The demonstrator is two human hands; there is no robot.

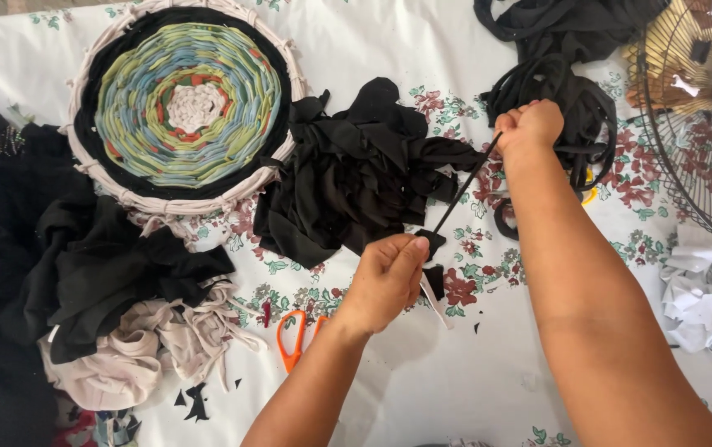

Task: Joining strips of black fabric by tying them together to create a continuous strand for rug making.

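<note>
Strip (462, 192) of black cloth runs taut between my two hands, above the flowered tablecloth (422, 389). My left hand (386, 280) pinches its near end tight between thumb and fingers, with orange scissors (292, 338) lying just beside my wrist. My right hand (529, 126), farther off, is a closed fist around the other end. Black scraps (356, 174) lie heaped beyond the strip, and a round woven mat (186, 103) sits at the far left.

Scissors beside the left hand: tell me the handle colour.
Orange. The scissors lie on the flowered cloth, partly hidden by the left hand; head view shows it.
</note>
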